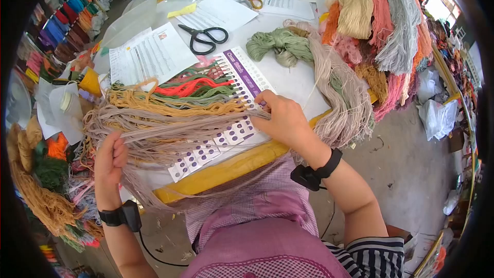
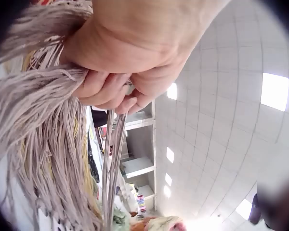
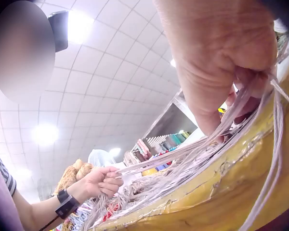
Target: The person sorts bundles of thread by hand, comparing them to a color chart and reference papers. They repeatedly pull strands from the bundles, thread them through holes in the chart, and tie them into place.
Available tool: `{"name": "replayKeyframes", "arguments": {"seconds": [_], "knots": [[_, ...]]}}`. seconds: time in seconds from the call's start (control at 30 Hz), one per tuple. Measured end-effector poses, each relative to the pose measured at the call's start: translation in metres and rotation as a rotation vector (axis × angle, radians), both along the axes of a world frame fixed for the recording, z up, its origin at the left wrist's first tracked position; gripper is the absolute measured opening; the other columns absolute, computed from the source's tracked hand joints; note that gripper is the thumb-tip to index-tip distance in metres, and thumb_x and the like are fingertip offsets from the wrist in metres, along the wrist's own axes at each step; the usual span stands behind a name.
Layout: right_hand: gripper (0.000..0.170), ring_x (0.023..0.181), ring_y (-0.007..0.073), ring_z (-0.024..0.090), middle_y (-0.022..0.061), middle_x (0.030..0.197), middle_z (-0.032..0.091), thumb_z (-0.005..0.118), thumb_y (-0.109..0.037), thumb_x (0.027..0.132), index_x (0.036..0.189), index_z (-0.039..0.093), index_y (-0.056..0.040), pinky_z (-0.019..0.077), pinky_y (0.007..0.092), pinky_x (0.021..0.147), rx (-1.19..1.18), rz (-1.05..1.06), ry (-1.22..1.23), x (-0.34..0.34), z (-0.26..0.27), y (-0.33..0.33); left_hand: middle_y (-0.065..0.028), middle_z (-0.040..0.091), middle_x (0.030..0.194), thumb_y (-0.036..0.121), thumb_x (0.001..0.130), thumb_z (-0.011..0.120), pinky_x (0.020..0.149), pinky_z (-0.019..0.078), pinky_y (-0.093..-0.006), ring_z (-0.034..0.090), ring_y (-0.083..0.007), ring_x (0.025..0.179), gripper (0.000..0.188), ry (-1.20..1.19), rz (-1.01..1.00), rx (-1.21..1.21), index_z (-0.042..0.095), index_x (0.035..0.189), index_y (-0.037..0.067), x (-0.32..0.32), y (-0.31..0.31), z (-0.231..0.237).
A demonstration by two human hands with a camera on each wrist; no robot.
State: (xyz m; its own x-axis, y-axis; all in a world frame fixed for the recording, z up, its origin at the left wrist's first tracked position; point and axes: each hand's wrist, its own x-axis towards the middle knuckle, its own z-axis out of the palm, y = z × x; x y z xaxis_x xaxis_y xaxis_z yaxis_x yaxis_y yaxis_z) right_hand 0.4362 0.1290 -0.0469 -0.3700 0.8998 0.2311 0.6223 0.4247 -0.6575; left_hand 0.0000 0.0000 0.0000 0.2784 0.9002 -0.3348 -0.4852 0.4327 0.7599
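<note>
Fingers of the left hand [image 1: 109, 160] curl round the yarn [image 1: 188, 126], whose long axis runs taut toward nearly three o'clock in the head view, where the right hand [image 1: 284, 122], nearer the card [image 1: 240, 71], pinches it.

The left hand [image 1: 109, 158] points upward, its fingers [image 2: 106, 94] curled in toward the palm. Well apart from it, the right hand [image 1: 284, 123] is palm down, pinching. The left forearm [image 1: 126, 247] runs nearly upright; the right forearm [image 1: 354, 193] slants inward.
</note>
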Motion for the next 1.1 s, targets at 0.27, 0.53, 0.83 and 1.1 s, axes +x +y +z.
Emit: {"name": "replayKeyframes", "arguments": {"seconds": [0.27, 0.53, 0.83, 1.1], "knots": [[0.040, 0.077, 0.0403, 0.063, 0.0223, 0.083, 0.064, 0.070, -0.025, 0.073, 0.104, 0.055, -0.0052, 0.0509, 0.0464, 0.069, 0.088, -0.015, -0.021, -0.008, 0.002, -0.009, 0.0026, 0.060, 0.073, 0.032, 0.089, 0.066, 0.056, 0.0346, -0.0222, 0.046, -0.0072, 0.061, 0.023, 0.452, 0.361, 0.147, 0.065, 0.099, 0.011, 0.108, 0.015, 0.033], [0.040, 0.078, 0.0379, 0.064, 0.0175, 0.086, 0.066, 0.073, -0.028, 0.074, 0.104, 0.056, -0.0067, 0.0502, 0.0453, 0.070, 0.061, -0.027, -0.016, -0.007, 0.002, -0.012, -0.0137, 0.066, 0.085, 0.022, 0.091, 0.054, 0.069, 0.0485, -0.0403, 0.064, -0.0304, 0.079, 0.019, 1.420, -0.155, 0.656, 0.067, 0.100, 0.010, 0.241, 0.104, -0.019], [0.017, 0.060, 0.0034, 0.046, -0.0044, 0.066, 0.055, 0.064, -0.009, 0.088, 0.104, 0.063, -0.0050, 0.0368, 0.0209, 0.054, -0.335, 0.039, 0.564, 0.050, 0.015, -0.038, -0.0167, 0.065, 0.092, 0.018, 0.089, 0.049, 0.072, 0.0477, -0.0434, 0.063, -0.0343, 0.088, 0.020, 1.707, -0.261, 0.871, 0.064, 0.096, 0.007, 0.251, 0.105, -0.034], [0.018, 0.076, 0.0183, 0.063, 0.0056, 0.078, 0.065, 0.071, -0.009, 0.080, 0.097, 0.067, -0.0056, 0.0469, 0.0317, 0.063, 0.396, -0.476, -0.340, 0.156, 0.070, -0.074, -0.0154, 0.066, 0.102, 0.025, 0.096, 0.048, 0.078, 0.0479, -0.0388, 0.063, -0.0292, 0.090, 0.028, 1.357, -0.095, 0.596, 0.066, 0.109, 0.008, 0.254, 0.104, -0.037]]}}
